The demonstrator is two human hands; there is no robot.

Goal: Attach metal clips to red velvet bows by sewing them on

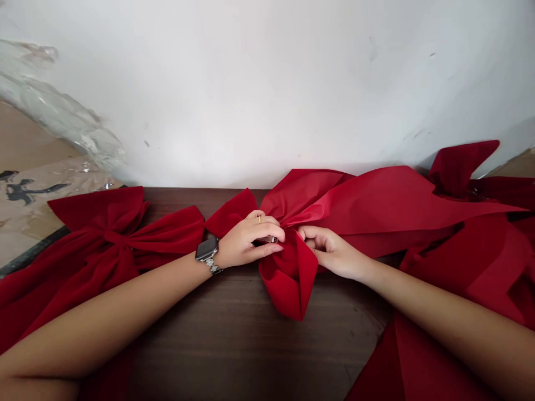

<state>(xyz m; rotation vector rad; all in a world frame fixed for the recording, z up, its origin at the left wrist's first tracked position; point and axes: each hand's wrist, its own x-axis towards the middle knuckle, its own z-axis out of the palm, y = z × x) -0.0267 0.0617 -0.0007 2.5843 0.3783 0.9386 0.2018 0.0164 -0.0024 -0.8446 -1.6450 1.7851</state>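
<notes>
A red velvet bow (288, 284) lies on the dark wooden table, its folded loop toward me and its long smooth tails spread back and right. At the bow's gathered middle, my left hand (253, 236) is closed around a small shiny metal tool (266, 240), mostly hidden by the fingers, so its exact kind is unclear. My left fingertips touch the gathered cloth. My right hand (330, 250) has its fingers curled and pinches the right edge of the loop. The fingertips there are partly behind the cloth.
Another red bow (117, 236) lies on the left of the table (234, 334). More red cloth (480, 262) is heaped at the right, partly under my right arm. A white wall (267, 94) rises behind, and a taped cardboard box (37, 178) stands at the far left.
</notes>
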